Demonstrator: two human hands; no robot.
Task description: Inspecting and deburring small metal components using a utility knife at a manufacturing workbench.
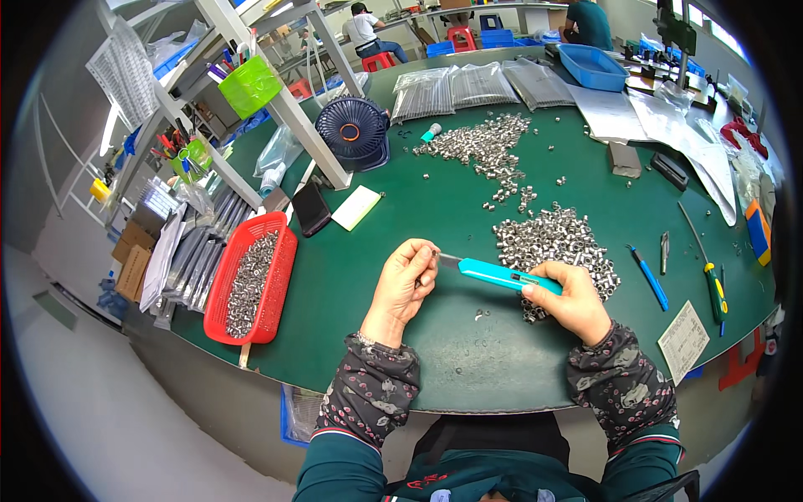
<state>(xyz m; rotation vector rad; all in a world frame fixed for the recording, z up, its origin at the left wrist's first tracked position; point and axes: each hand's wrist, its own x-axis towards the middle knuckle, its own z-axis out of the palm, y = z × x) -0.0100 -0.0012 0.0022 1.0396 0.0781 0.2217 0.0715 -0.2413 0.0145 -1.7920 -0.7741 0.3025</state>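
My right hand [570,299] is wrapped round a turquoise utility knife [493,274], thumb on its slider. The knife's blade is out and points left, to the fingertips of my left hand [404,283]. Those fingers are closed in a pinch on a small metal piece, mostly hidden by the thumb; its exact shape is too small to make out. Just beyond my right hand lies a heap of small metal rings [552,243]. Farther back spreads a second, looser pile of such rings [485,146]. A few tiny scraps [481,315] lie on the green table [502,368] between my forearms.
At left stands a red basket [280,289] of small metal parts, near a phone [311,209], a pale notepad [357,207] and a black fan [352,132]. On the right lie a blue pen-like tool [648,279], a screwdriver [715,293] and a paper slip [683,341]. Bagged tubes [422,90] line the back.
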